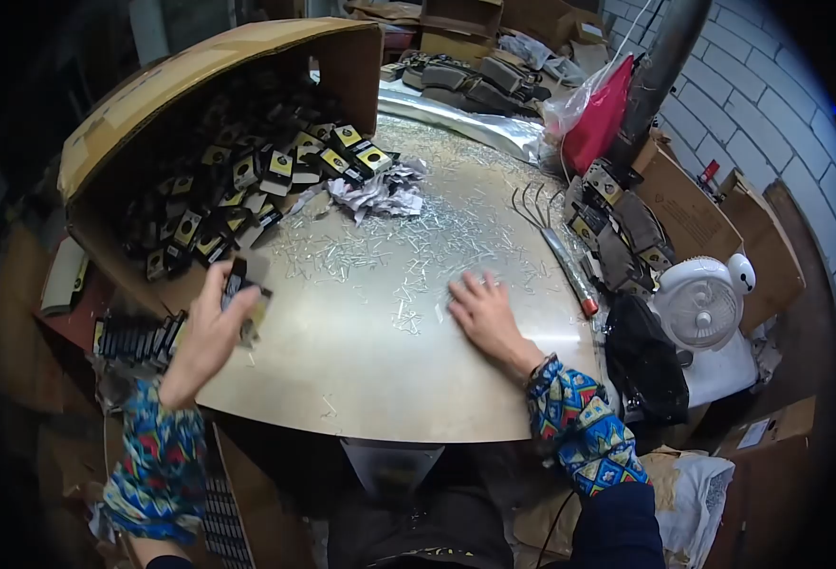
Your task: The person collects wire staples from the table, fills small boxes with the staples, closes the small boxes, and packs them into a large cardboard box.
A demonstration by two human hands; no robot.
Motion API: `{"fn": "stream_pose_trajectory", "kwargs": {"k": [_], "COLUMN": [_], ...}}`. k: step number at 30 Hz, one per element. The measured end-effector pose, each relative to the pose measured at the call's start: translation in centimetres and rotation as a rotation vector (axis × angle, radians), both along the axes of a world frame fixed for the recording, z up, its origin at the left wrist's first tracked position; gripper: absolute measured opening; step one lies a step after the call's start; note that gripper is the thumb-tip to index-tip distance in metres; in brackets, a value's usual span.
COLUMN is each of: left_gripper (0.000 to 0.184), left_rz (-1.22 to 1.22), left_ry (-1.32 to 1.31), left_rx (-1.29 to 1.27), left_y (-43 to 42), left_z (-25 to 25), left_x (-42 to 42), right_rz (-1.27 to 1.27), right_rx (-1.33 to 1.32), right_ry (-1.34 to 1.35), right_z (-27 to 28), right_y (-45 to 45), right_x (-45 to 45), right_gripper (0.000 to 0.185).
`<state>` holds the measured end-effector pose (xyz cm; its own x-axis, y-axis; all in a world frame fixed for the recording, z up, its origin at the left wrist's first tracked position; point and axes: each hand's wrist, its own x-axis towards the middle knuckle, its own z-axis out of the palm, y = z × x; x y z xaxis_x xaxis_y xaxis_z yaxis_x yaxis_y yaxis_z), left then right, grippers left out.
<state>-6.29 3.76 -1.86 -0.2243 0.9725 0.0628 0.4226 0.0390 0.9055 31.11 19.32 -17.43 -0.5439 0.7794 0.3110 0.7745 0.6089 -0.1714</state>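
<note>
My left hand (207, 332) is closed round a small black-and-yellow cardboard box (237, 275), held above the table's left side and slightly blurred. Flat on the metal tabletop (361, 370) lies my right hand (486, 318), its fingers apart. Small shiny metal pins (406, 308) are scattered around its fingertips and across the table; what lies under the palm is hidden. Behind my left hand, a large tipped carton (219, 47) opens toward me, full of similar small boxes (280, 166). Crumpled paper (380, 194) sits by its mouth.
A row of small dark boxes (138, 339) stands below the carton. On the right are a hand rake (565, 261), brake pads (626, 242), a white fan (700, 308) and a black bag (641, 356). A pink bag (600, 119) hangs by a pipe (660, 71).
</note>
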Motion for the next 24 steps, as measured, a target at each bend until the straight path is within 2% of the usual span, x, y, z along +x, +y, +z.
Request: {"fn": "stream_pose_trajectory", "kwargs": {"k": [1,4,5,6,7,9,10,11,14,15,17,19,20,21,23,24], "left_gripper": [0.036,0.036,0.033,0.031,0.029,0.025,0.025,0.027,0.031,0.032,0.031,0.028,0.026,0.023,0.017,0.015], "left_rz": [-0.02,0.052,0.04,0.043,0.052,0.155,0.219,0.297,0.331,0.391,0.202,0.032,-0.026,-0.051,0.078,0.152], "left_ry": [-0.246,-0.784,-0.845,-0.903,-0.964,-1.024,-1.091,-1.107,-1.193,-1.116,-0.814,-0.659,-0.601,-0.701,-0.985,-1.07], "left_rx": [0.008,-0.084,-0.068,-0.083,-0.101,-0.097,-0.104,-0.118,-0.374,-0.532,-0.671,-0.735,-0.671,-0.673,-0.672,-0.686], "left_y": [-1.5,-4.9,-5.8,-6.9,-8.3,-11.8,-13.6,-15.4,-20.1,-21.1,-21.7,-21.9,-22.2,-22.3,-22.6,-22.5], "left_z": [-1.2,-2.9,-3.9,-5.2,-6.4,-8.1,-9.0,-10.8,-17.6,-19.6,-22.3,-24.2,-25.2,-26.0,-27.1,-25.6], "left_x": [0.6,4.3,5.2,5.9,6.3,7.1,7.5,7.8,7.8,10.1,11.9,13.6,14.4,15.2,17.0,17.7], "right_rz": [0.109,0.225,0.279,0.301,0.283,0.258,0.315,0.284,0.204,0.228,0.288,0.312,0.283,0.252,0.221,0.206], "right_rx": [-0.027,-0.013,-0.003,-0.034,-0.047,-0.08,-0.227,-0.205,-0.146,-0.148,-0.101,-0.08,-0.042,-0.003,-0.045,-0.059], "right_ry": [0.028,0.147,0.183,0.034,0.031,0.021,0.19,0.234,0.425,0.356,0.228,0.217,0.207,0.197,0.169,0.136], "right_z": [-0.4,-0.1,0.2,1.0,1.2,1.1,0.5,0.5,0.3,0.1,1.7,0.1,-0.1,0.0,-0.2,-0.2], "right_y": [-1.0,-2.7,-2.7,-2.9,-3.2,-4.0,-4.3,-4.3,-3.5,-5.2,-7.5,-9.8,-11.7,-13.7,-17.2,-18.9], "right_x": [-0.6,-4.1,-5.0,-5.5,-5.5,-5.3,-4.4,-3.5,-3.0,-4.0,-8.0,-10.1,-10.8,-11.1,-11.1,-10.8], "right_gripper": [0.042,0.042,0.042,0.042,0.041,0.039,0.039,0.038,0.036,0.035,0.034,0.038,0.038,0.039,0.044,0.046]}}
